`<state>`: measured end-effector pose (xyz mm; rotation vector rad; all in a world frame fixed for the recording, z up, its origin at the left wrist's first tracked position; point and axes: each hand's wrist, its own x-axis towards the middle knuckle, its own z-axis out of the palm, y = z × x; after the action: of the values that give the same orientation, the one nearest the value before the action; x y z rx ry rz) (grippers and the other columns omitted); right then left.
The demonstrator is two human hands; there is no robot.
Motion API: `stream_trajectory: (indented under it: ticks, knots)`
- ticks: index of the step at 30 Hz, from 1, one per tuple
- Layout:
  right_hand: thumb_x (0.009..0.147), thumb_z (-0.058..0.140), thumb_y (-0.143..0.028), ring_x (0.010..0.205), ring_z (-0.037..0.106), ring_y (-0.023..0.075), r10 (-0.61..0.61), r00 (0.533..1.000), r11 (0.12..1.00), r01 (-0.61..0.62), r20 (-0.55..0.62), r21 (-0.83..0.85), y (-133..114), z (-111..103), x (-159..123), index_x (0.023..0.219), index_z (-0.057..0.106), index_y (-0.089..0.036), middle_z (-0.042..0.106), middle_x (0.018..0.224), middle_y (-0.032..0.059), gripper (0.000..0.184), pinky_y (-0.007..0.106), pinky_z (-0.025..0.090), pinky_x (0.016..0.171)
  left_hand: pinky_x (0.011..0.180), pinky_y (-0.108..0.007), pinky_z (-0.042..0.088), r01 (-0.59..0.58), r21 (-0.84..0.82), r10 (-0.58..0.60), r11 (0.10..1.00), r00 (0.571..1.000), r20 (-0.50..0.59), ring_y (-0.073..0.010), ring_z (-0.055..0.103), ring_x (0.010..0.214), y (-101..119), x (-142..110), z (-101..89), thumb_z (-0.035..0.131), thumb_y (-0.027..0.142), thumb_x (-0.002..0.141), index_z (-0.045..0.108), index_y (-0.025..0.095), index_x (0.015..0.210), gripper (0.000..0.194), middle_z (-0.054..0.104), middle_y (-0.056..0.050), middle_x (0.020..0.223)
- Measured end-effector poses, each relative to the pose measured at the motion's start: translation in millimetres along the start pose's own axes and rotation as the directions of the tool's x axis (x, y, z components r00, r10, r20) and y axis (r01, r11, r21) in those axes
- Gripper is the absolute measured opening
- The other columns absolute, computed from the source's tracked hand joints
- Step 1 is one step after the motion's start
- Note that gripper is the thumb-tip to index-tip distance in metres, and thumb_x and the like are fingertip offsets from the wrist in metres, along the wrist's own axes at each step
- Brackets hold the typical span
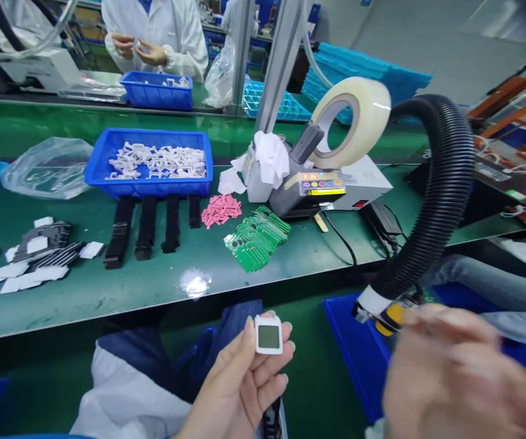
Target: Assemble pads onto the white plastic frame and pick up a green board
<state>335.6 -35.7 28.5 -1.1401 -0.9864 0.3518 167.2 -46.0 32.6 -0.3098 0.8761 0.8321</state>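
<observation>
Head view — the left hand (239, 381) pinches a little white screen (269, 337); moving it needs gentle fingers. The right hand (461, 375) is blurry — I can't tell its grip.

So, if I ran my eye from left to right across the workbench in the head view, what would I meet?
White pads → four black bundles → small pink pieces → fanned green circuit boards → the big roll of tape → the black ribbed hose, arching over the bench.
</observation>
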Motion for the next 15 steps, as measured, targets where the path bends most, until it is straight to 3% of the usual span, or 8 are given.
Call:
stream_trajectory:
  ticks: [3, 6, 8, 9, 11, 15]
  knots:
    - [0.073, 0.075, -0.032, 0.086, 0.059, 0.0149, 0.231, 0.936, 0.951, -0.275, 0.266, 0.143, -5, 20, -46, 0.065, 0.067, -0.027, 0.063, 0.089, 0.0, 0.012, 0.03, 0.046, 0.084, 0.053, -0.014, 0.057, -0.037, -0.048, 0.037, 0.998, 0.999, 0.005, -0.0087, 0.073, 0.066, 4, -9, -2.2, 0.05, 0.02, 0.091, 0.073, 0.018, 0.082, 0.024, 0.079, -0.001, 0.08]
    - [0.074, 0.073, -0.037, 0.084, 0.063, 0.0165, 0.49, 0.762, 0.795, -0.59, 0.424, 0.141, -3, 37, -68, 0.063, 0.067, -0.025, 0.065, 0.096, 0.0012, 0.017, 0.03, 0.052, 0.076, 0.057, -0.014, 0.056, -0.065, -0.064, 0.067, 0.996, 0.998, 0.017, -0.0084, 0.073, 0.068, 6, -10, -9.5, 0.049, 0.023, 0.091, 0.073, 0.018, 0.085, 0.025, 0.079, -0.002, 0.08]
    - [0.075, 0.072, -0.037, 0.086, 0.064, 0.0187, 0.564, 0.661, 0.712, -0.693, 0.495, 0.115, -2, 45, -74, 0.065, 0.068, -0.025, 0.063, 0.102, 0.0024, 0.017, 0.032, 0.054, 0.074, 0.061, -0.014, 0.056, -0.093, -0.065, 0.097, 0.994, 0.994, 0.059, -0.0087, 0.072, 0.069, 6, -7, -16.2, 0.053, 0.028, 0.089, 0.074, 0.017, 0.084, 0.025, 0.079, -0.004, 0.079]
    - [0.075, 0.072, -0.037, 0.088, 0.064, 0.0199, 0.566, 0.638, 0.704, -0.704, 0.521, 0.097, -1, 47, -76, 0.066, 0.068, -0.025, 0.062, 0.104, 0.003, 0.016, 0.032, 0.054, 0.075, 0.062, -0.014, 0.056, -0.109, -0.072, 0.115, 0.991, 0.99, 0.087, -0.0092, 0.072, 0.07, 5, -5, -19.7, 0.057, 0.031, 0.086, 0.075, 0.017, 0.083, 0.023, 0.079, -0.004, 0.079]
    - [0.075, 0.072, -0.035, 0.093, 0.064, 0.0215, 0.533, 0.649, 0.748, -0.661, 0.542, 0.055, 1, 49, -79, 0.067, 0.069, -0.025, 0.062, 0.107, 0.004, 0.013, 0.033, 0.054, 0.077, 0.063, -0.014, 0.055, -0.133, -0.1, 0.146, 0.986, 0.979, 0.141, -0.0102, 0.072, 0.07, 4, -1, -26.2, 0.068, 0.037, 0.076, 0.076, 0.017, 0.082, 0.023, 0.078, -0.005, 0.081]
    - [0.074, 0.072, -0.027, 0.097, 0.062, 0.0209, 0.419, 0.749, 0.884, -0.465, 0.514, -0.044, 6, 50, -85, 0.068, 0.068, -0.026, 0.062, 0.108, 0.0033, 0.007, 0.03, 0.053, 0.078, 0.067, -0.014, 0.055, -0.16, -0.112, 0.174, 0.981, 0.976, 0.129, -0.0117, 0.072, 0.074, 2, 1, -32.2, 0.074, 0.043, 0.066, 0.077, 0.019, 0.083, 0.029, 0.078, -0.005, 0.082]
